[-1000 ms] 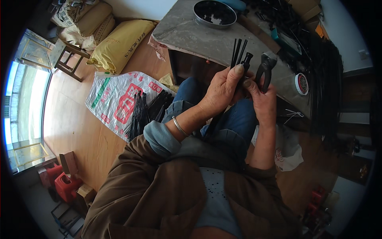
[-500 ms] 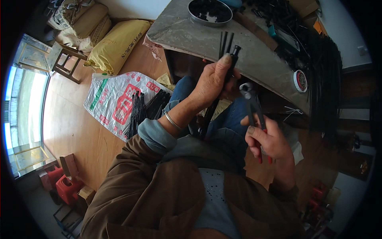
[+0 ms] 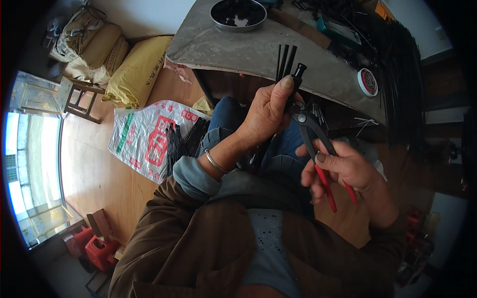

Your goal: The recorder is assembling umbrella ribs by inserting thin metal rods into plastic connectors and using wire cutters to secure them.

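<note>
My left hand point(image 3: 266, 110) is closed around several thin black rods point(image 3: 285, 62). A thicker black piece with a flared, knobbed end point(image 3: 299, 71) stands beside them under my thumb. Their lower part runs down between my knees, mostly hidden by the hand and wrist. In my right hand point(image 3: 350, 166) are end-cutting pincers point(image 3: 316, 131) with red-sleeved handles, which are spread apart. The pincers' head lies right beside the fingers of my left hand, below the knobbed end. What sits between the jaws is hidden.
Ahead is a grey table point(image 3: 203, 47) with a round metal pan point(image 3: 238, 27) of small black parts and a round tin point(image 3: 367, 82). Long black strands point(image 3: 402, 84) hang off its right side. At left, black rods point(image 3: 181, 141) lie on a white sack point(image 3: 141, 134).
The pincers have moved up and left to my left hand, and their handles have spread. My left hand still holds the rods. The whole view has shifted slightly.
</note>
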Motion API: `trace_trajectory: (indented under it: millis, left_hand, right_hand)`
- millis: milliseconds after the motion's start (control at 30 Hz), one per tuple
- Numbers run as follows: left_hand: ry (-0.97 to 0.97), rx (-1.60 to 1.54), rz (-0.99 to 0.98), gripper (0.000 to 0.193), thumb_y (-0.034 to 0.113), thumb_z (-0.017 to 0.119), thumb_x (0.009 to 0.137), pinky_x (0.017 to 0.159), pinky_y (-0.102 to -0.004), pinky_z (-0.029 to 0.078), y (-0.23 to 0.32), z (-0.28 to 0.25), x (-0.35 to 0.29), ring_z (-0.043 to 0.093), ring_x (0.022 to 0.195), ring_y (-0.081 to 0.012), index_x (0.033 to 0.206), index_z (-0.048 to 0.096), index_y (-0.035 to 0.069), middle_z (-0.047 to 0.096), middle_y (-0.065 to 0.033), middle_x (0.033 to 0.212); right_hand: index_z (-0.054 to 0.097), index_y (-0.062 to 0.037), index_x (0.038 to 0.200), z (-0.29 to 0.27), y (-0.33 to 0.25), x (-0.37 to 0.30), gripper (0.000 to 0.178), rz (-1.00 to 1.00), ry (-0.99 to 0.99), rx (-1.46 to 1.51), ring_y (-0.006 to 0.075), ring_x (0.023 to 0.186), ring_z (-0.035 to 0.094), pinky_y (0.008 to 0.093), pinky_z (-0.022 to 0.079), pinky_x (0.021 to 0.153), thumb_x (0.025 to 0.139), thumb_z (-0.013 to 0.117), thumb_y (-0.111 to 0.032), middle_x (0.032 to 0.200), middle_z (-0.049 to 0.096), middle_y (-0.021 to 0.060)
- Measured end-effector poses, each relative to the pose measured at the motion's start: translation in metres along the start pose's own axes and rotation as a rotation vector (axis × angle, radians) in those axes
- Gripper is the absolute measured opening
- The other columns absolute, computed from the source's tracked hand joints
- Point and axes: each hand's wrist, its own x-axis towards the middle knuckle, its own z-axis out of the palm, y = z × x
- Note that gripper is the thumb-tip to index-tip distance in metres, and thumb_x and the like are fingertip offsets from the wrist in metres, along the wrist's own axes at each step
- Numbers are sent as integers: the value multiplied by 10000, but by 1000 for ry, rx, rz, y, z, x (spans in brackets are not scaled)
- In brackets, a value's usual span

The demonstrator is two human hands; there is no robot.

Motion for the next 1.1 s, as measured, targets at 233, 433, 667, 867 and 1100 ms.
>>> trace_trajectory:
  millis: [233,433,667,867,1100]
  left_hand:
    - [-18,-24,-50,597,570,355,959,383,-208,268,2,3,-4,369,396,-54,850,592,34,426,19,488]
    - [22,-30,-34,621,593,336,953,375,-214,270,-6,0,1,368,383,-62,862,579,28,417,16,473]
    - [2,-88,-106,640,613,331,944,376,-233,294,-13,-7,14,391,395,-84,839,565,27,434,0,499]
    - [-52,-104,-105,628,615,351,938,380,-237,302,-13,-3,11,388,395,-95,868,550,24,428,-4,510]
    - [-29,-57,-84,605,594,352,948,365,-232,291,-10,6,11,380,372,-81,851,551,31,408,10,467]
  right_hand:
    - [455,-26,1081,-8,-20,-5,163,32,211,-638,70,495,444,242,412,440,971,473,-145,648,449,-2]
    - [460,-58,988,-7,-8,4,199,124,38,-215,61,469,406,246,404,447,976,499,-253,622,419,-18]
    - [446,-7,1003,-22,-11,9,185,-1,25,-371,126,534,562,279,502,489,970,478,-186,715,557,61]
    - [455,30,1135,-29,-33,-11,303,116,13,-435,120,533,584,267,511,463,962,509,-213,722,591,75]
    - [479,-2,1030,-25,-35,-12,194,155,39,-408,56,453,444,223,408,402,973,485,-187,628,474,0]
